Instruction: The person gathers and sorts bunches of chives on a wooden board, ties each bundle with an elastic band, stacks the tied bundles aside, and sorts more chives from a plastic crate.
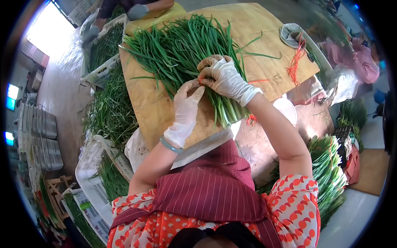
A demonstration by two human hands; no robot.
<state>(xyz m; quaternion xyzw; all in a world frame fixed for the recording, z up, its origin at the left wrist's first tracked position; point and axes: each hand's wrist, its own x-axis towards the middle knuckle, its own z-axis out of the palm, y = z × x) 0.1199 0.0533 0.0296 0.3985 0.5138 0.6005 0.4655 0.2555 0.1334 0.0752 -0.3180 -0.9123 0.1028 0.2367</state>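
Both of my hands wear thin white gloves and meet over a bunch of garlic chives (pixel 225 108) on the wooden board (pixel 161 111). My left hand (pixel 188 103) is closed, thumb and fingertips pinching at an orange-red tie (pixel 201 77) on the bunch. On the same tie, the curled fingers of my right hand (pixel 225 76) are closed from the other side. Pale cut stalks of the bunch point toward me beneath my right wrist. Beyond my hands lies a wide loose heap of garlic chives (pixel 182 45). My fingers partly hide the tie.
Loose red ties (pixel 294 68) hang by a grey cloth-lined container (pixel 291 35) at the board's right. Crates of greens (pixel 105 62) stand to the left. Stacked bunches (pixel 326 165) lie lower right. Another person's gloved hand (pixel 137 11) is at the far side.
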